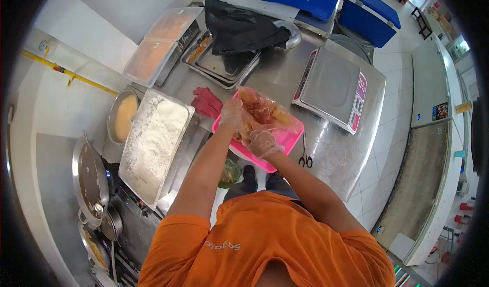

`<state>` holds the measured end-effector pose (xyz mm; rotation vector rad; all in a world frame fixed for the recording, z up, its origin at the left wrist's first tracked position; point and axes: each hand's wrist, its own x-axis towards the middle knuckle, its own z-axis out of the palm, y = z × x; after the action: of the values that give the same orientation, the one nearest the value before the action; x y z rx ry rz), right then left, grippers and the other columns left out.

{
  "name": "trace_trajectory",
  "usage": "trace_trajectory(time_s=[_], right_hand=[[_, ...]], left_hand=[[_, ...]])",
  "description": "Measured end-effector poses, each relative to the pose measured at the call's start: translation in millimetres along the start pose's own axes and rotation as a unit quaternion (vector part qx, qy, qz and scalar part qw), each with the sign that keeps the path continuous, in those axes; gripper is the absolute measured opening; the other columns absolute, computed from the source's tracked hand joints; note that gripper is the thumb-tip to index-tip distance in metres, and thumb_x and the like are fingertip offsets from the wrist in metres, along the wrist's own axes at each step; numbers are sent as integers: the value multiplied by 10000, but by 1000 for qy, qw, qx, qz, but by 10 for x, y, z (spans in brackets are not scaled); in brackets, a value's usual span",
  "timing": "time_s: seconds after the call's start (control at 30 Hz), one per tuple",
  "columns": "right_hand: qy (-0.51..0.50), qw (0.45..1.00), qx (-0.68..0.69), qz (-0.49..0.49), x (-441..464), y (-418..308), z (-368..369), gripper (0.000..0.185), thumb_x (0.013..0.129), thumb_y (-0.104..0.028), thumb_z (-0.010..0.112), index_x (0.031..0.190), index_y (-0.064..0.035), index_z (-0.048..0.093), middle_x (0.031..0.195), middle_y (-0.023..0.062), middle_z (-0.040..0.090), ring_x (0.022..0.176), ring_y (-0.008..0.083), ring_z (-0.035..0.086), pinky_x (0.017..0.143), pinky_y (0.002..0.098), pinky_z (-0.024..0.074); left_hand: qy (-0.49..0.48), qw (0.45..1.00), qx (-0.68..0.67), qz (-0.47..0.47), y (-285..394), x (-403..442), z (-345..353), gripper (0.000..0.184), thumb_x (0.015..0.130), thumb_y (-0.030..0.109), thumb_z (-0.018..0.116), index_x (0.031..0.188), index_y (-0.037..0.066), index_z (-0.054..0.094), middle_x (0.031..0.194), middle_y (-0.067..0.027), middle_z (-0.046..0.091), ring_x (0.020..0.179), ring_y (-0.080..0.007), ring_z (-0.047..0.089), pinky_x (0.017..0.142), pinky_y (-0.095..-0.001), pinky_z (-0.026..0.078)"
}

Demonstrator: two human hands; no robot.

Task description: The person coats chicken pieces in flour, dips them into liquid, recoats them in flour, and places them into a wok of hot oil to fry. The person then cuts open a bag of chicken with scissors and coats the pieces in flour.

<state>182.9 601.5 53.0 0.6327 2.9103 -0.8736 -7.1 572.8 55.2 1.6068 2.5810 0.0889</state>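
Left hand (232,113) and right hand (264,144) pinch the plastic bag (286,123), its meat (261,110) not emptied out, over the pink tray (294,144) at the worktop's (331,157) near edge.

Narrow gap between pink tray (293,145) and scale (333,80), scissors (305,160) beside tray

Bright pink plastic tray (293,143); silver metal table (326,147); plain blue cooler box (370,16) with white trim; glossy black plastic bag (239,28); white powder (162,129).
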Motion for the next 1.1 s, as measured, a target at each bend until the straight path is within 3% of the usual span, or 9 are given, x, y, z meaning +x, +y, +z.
trace_trajectory(time_s=[0.17,0.4,0.53,0.67,0.7,0.8,0.9,1.03,1.1], right_hand=[[-45,998,-25,-32,-235,78,-235,398,989,-407,518,920,-78,732,948,152,730,922,357,699,827,495,534],[120,952,-114,-256,-551,274,-328,236,909,-248,576,793,-69,675,770,154,667,776,334,667,698,478,518],[82,977,-100,-171,-424,371,-385,144,862,-195,620,792,-76,660,779,140,650,750,325,658,667,476,505],[97,964,244,-50,-133,499,-533,113,859,-187,650,779,-108,658,754,95,632,680,317,629,626,461,492],[158,968,162,-112,-101,502,-556,129,872,-190,646,770,-112,656,733,92,620,654,321,612,607,458,482],[291,923,-31,-251,64,263,-725,177,865,-182,679,721,-94,626,682,110,587,586,340,566,558,460,450],[306,915,-35,-262,116,-586,-1295,260,793,-144,768,663,-44,566,689,152,576,572,365,547,546,471,438],[187,924,-25,-332,264,-1560,-1751,266,781,-119,788,685,-52,550,784,128,604,650,360,582,633,457,496],[120,902,-82,-406,308,-2176,-1964,254,782,-117,787,717,-53,550,820,122,611,687,352,594,674,449,511]], left_hand=[[-68,997,5,-43,3,253,260,249,709,48,765,948,42,700,982,-203,714,995,-368,696,844,-456,572],[-79,994,-8,-77,174,263,286,189,769,52,706,958,61,697,1006,-206,711,1024,-358,692,842,-461,574],[-67,978,-156,-117,0,261,497,148,848,99,646,989,72,683,1013,-176,712,1018,-351,687,879,-443,559],[-183,873,-452,-8,-235,-14,666,319,920,308,621,1139,80,661,1078,-83,690,1084,-224,635,953,-357,494],[-232,824,-515,47,-257,-117,564,400,942,392,611,1193,84,656,1108,-54,675,1106,-183,610,969,-331,470],[-200,696,-663,-189,-39,-477,-195,522,917,362,671,1351,92,566,1313,-71,587,1272,-181,502,1087,-343,385],[-161,669,-720,-88,-331,-810,-801,672,880,366,730,1442,97,478,1395,-85,523,1335,-197,444,1134,-358,345],[52,703,-709,-2,-1018,-1634,-1632,838,704,320,884,1402,70,496,1451,-88,481,1386,-258,400,1152,-398,339],[208,867,-453,7,-1463,-2080,-1856,859,604,299,931,1331,64,538,1466,-127,453,1379,-290,406,1147,-431,352]])
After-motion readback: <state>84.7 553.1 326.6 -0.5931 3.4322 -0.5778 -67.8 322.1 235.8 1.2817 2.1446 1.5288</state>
